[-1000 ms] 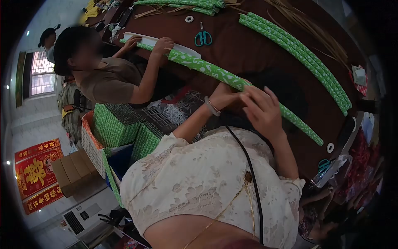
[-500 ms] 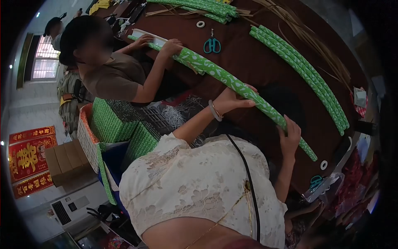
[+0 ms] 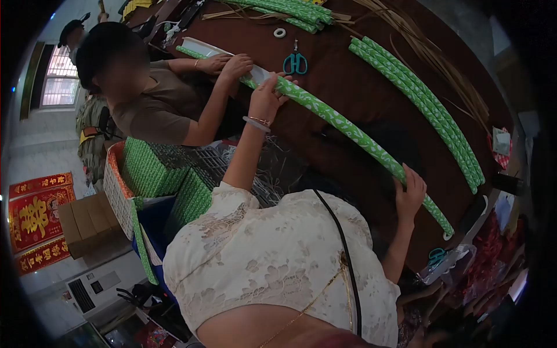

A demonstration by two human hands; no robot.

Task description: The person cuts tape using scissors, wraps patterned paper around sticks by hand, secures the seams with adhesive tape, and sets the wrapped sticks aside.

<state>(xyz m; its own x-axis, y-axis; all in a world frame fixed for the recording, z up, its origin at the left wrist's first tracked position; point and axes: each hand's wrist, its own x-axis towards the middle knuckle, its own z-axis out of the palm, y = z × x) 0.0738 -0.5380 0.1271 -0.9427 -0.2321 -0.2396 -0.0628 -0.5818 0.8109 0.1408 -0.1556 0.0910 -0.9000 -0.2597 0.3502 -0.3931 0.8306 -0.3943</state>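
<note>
A long green roll with a white pattern lies diagonally across the brown-covered table. My left hand, with a bracelet at its wrist, holds the roll's upper left part, close to a co-worker's hands. Farther down, my right hand is wrapped round the roll near its lower right end. The co-worker's hands rest at the upper left end, where the white inner side of the sheet shows. A tape ring at the lower right end is partly hidden by the roll.
Teal scissors and a white tape ring lie beyond the roll. Several finished green rolls and brown strips are at the right. More scissors lie near the table edge. A basket holds green bundles.
My left hand has moved from the middle of the roll up and left toward the co-worker's hands. My right hand, apart from the roll a second ago, now holds its lower part.
</note>
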